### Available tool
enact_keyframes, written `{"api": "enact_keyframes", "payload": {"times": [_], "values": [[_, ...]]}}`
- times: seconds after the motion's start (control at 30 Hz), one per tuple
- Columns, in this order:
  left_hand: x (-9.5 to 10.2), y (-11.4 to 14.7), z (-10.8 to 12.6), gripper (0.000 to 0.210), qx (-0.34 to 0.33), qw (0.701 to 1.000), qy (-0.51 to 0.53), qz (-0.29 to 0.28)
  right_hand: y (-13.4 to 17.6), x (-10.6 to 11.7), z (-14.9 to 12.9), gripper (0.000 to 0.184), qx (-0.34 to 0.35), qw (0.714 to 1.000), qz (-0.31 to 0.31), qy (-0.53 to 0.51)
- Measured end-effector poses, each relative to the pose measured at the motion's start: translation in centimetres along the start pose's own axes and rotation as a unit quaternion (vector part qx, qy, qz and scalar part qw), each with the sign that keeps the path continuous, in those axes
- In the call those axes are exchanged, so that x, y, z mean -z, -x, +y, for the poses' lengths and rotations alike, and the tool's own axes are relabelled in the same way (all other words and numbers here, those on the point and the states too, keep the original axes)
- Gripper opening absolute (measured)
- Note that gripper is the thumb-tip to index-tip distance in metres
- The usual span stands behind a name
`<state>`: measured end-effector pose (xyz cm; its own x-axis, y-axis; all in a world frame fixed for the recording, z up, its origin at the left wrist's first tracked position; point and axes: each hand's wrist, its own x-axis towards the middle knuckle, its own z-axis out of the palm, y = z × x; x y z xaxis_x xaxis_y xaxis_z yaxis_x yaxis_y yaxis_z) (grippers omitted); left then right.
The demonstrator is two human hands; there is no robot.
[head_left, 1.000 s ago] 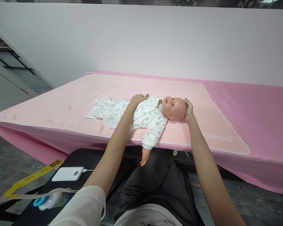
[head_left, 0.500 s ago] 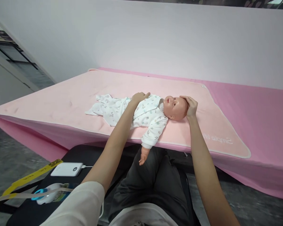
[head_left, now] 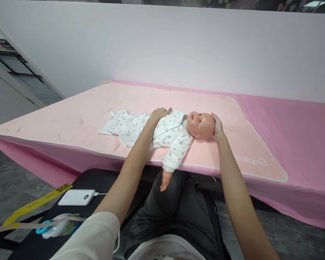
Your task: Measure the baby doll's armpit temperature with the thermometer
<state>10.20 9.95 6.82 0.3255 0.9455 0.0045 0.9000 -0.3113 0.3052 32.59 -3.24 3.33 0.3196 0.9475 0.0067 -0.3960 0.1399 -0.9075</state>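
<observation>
A baby doll (head_left: pixel 202 125) in a white printed outfit (head_left: pixel 176 135) lies on its back across the pale pink mat (head_left: pixel 70 122), head to the right. One doll arm hangs over the mat's near edge. My left hand (head_left: pixel 161 113) rests flat on the doll's belly, fingers stretched out. Against the crown of the head, my right hand (head_left: pixel 218 126) lies cupped, touching it without closing round it. Part of its fingers is hidden behind the head.
A darker pink cloth (head_left: pixel 295 133) covers the table under the mat. On a black chair (head_left: pixel 97 177) at the left lie a white power bank (head_left: pixel 77 197) with a cable, a white and blue bottle-like item (head_left: pixel 55 226) and a yellow strap (head_left: pixel 40 200). A white wall (head_left: pixel 178 47) stands behind.
My right hand has slid back over the doll's head toward the crown, its fingers now lower on the far side. My left hand has stayed on the belly.
</observation>
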Motion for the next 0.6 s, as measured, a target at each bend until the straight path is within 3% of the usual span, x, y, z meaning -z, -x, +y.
{"api": "enact_keyframes", "payload": {"times": [0.13, 0.27, 0.3, 0.37, 0.47, 0.53, 0.6], "values": [[-0.2, -0.7, -0.2, 0.062, 0.004, 1.0, -0.006, -0.003, 0.2, 0.7, -0.1, 0.047, -0.156, 0.986, -0.039, -0.034], [-0.4, -1.3, -0.4, 0.063, 0.001, 1.0, -0.008, -0.003, 0.1, 1.1, -0.2, 0.046, -0.205, 0.977, -0.059, -0.026], [-0.4, -1.3, -0.4, 0.063, 0.001, 1.0, -0.007, -0.001, 0.0, 1.0, -0.2, 0.044, -0.186, 0.981, -0.045, -0.014], [-0.5, -1.4, -0.5, 0.064, 0.002, 1.0, -0.002, 0.002, 0.0, 0.7, -0.4, 0.036, -0.081, 0.995, 0.043, 0.048], [-0.6, -1.6, -0.7, 0.065, 0.002, 1.0, 0.007, 0.006, 0.4, 0.1, -0.6, 0.022, 0.121, 0.964, 0.18, 0.151], [-0.7, -1.7, -0.7, 0.065, 0.002, 1.0, 0.008, 0.006, 0.8, -0.1, -0.6, 0.016, 0.234, 0.932, 0.183, 0.21], [-0.8, -1.9, -0.8, 0.065, 0.003, 1.0, 0.008, 0.006, 1.1, -0.2, -0.5, 0.015, 0.312, 0.901, 0.144, 0.263]]}}
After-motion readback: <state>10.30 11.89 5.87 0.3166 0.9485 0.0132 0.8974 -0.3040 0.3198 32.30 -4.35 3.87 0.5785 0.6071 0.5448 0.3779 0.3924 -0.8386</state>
